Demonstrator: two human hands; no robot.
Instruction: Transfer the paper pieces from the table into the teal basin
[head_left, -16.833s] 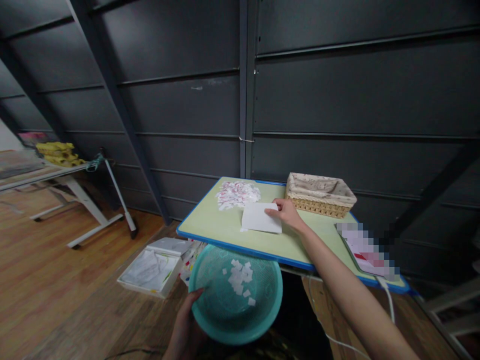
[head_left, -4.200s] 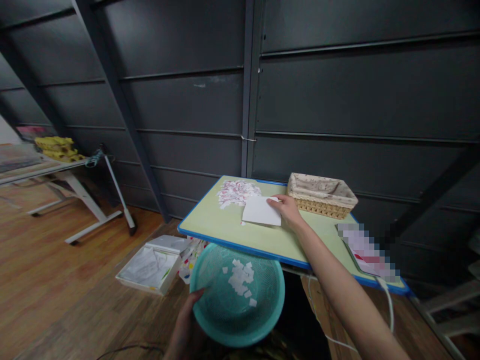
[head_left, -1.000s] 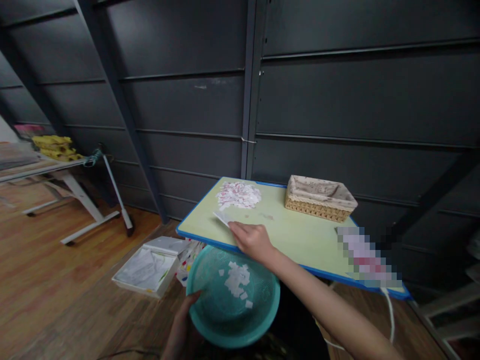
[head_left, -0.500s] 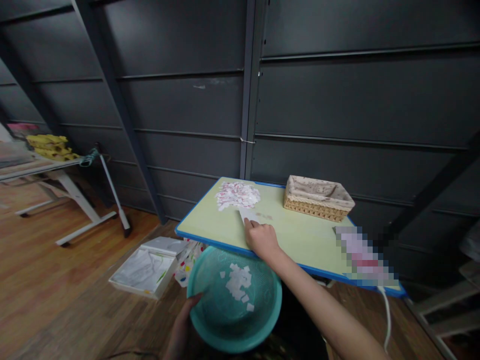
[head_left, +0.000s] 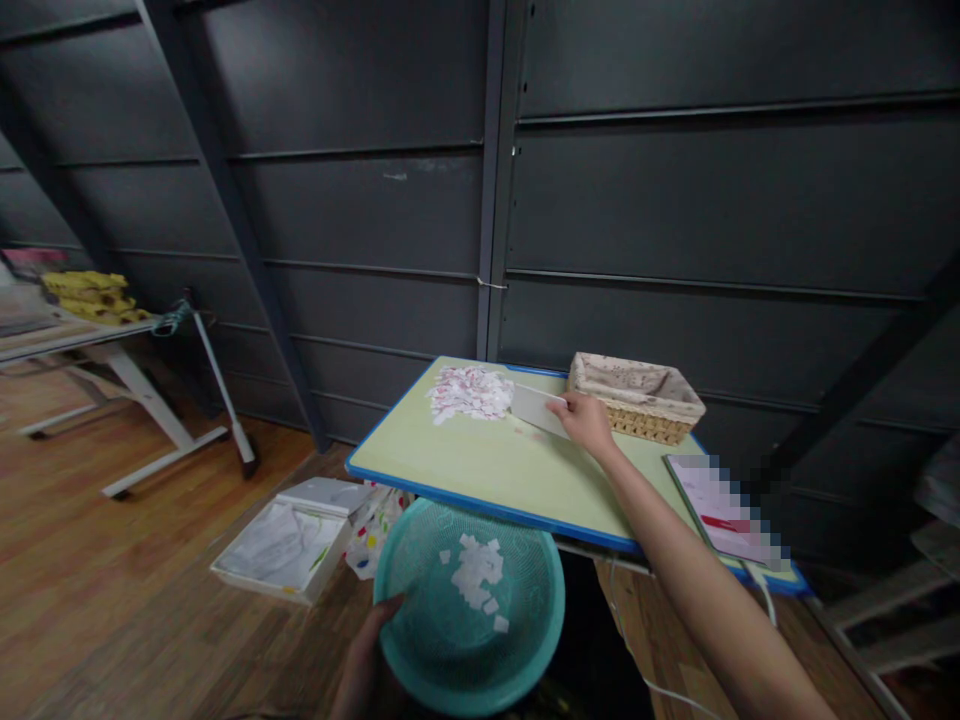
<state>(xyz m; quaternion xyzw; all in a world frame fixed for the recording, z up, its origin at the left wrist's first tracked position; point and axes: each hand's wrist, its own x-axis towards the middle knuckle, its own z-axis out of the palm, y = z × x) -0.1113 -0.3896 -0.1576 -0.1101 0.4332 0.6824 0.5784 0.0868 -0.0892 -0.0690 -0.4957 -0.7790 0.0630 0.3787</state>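
My right hand grips a flat white card by its right end, over the pale yellow table. The card's far end meets the right edge of a heap of small white and reddish paper pieces. Below the table's front edge, my left hand holds the left rim of a turquoise plastic basket, its thumb over the rim. Several white square pieces lie in the bottom of this basket.
A cloth-lined wicker basket stands at the table's back right. A partly blurred tablet with a white cable lies at the right end. On the floor at left is an open white box. A dark panelled wall rises behind.
My right hand has moved right and away from me, from the table's front edge to beside the paper heap, still with the card. My left hand and the turquoise basket stay nearly in place.
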